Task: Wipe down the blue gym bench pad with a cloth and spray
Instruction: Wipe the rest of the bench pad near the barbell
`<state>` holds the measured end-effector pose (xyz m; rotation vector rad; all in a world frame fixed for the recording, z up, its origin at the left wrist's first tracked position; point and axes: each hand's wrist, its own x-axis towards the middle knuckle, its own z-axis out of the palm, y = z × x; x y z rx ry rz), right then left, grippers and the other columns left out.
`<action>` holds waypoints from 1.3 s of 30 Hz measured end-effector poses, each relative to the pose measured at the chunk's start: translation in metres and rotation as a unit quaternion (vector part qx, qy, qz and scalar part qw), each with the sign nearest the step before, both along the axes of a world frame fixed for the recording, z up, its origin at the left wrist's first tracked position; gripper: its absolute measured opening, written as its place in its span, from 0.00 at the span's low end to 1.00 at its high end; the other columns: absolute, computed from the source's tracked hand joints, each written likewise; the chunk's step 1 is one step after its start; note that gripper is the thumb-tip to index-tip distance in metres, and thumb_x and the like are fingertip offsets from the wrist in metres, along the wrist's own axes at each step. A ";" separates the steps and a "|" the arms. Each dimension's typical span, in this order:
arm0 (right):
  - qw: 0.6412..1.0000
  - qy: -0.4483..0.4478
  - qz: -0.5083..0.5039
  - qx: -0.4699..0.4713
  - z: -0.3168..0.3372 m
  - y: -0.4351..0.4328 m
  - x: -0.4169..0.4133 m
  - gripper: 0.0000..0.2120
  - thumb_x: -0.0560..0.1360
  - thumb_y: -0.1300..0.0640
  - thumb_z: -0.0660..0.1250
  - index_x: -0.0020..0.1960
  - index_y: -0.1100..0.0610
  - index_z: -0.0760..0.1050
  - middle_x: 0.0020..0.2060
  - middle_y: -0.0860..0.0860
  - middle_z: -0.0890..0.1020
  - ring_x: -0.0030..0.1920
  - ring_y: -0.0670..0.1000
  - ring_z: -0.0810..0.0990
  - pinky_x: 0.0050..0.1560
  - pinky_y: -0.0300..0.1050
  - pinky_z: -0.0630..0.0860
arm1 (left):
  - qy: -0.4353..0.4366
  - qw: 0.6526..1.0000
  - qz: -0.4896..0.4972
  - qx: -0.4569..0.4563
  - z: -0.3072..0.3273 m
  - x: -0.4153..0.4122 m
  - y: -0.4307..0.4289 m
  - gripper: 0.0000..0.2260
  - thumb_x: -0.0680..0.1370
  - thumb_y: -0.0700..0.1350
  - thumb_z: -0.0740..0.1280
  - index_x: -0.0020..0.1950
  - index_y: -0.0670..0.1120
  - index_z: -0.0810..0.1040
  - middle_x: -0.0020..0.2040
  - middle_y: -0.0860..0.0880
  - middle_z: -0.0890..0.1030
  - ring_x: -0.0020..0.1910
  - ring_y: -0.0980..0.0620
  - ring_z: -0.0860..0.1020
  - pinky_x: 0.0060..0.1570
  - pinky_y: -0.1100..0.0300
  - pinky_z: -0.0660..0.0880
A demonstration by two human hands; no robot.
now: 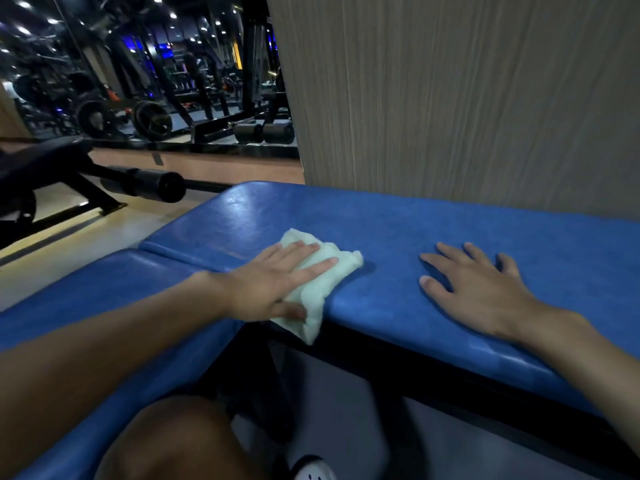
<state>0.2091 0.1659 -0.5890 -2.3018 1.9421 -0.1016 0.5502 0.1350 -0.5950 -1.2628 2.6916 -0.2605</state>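
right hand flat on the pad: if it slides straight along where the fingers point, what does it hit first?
Only bare blue bench pad lies ahead of the right hand. Past the far edge it would probably meet the wood-grain wall panel, though the gap there is unclear. The cloth is off that line.

Blue bench pad (398, 220) beneath pale green cloth (313, 289) and right hand (485, 292).

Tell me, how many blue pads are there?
2: the long pad under the cloth, and the second pad at lower left. Others may be hidden.
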 end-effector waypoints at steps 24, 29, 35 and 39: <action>0.996 0.014 -0.090 -0.014 0.002 0.065 -0.098 0.29 0.78 0.34 0.42 0.78 0.38 0.55 0.80 0.44 0.52 0.79 0.53 0.49 0.75 0.61 0.47 | 0.050 0.996 -0.072 -0.022 -0.011 -0.082 0.020 0.38 0.73 0.74 0.49 0.73 0.68 0.27 0.82 0.48 0.43 0.81 0.47 0.42 0.77 0.52 0.42; 0.994 -0.023 -0.090 -0.050 -0.004 0.060 -0.096 0.25 0.81 0.39 0.47 0.76 0.42 0.61 0.79 0.45 0.58 0.79 0.53 0.51 0.75 0.62 0.47 | 0.049 0.995 -0.075 -0.050 -0.016 -0.139 0.044 0.38 0.73 0.72 0.48 0.73 0.67 0.26 0.82 0.46 0.45 0.80 0.42 0.46 0.77 0.44 0.47; 0.993 -0.038 -0.076 -0.080 0.000 0.070 -0.121 0.20 0.83 0.47 0.50 0.73 0.43 0.67 0.77 0.44 0.64 0.78 0.49 0.58 0.75 0.56 0.53 | 0.058 0.992 -0.111 -0.023 -0.010 -0.162 0.049 0.40 0.78 0.66 0.60 0.76 0.64 0.33 0.82 0.50 0.41 0.80 0.48 0.41 0.78 0.49 0.43; 0.989 -0.046 -0.124 -0.071 -0.005 0.078 -0.133 0.21 0.82 0.43 0.49 0.73 0.41 0.66 0.77 0.42 0.62 0.78 0.52 0.56 0.74 0.60 0.50 | 0.066 0.994 -0.079 -0.030 -0.013 -0.140 0.043 0.39 0.74 0.71 0.54 0.76 0.67 0.32 0.82 0.49 0.46 0.81 0.46 0.46 0.77 0.46 0.49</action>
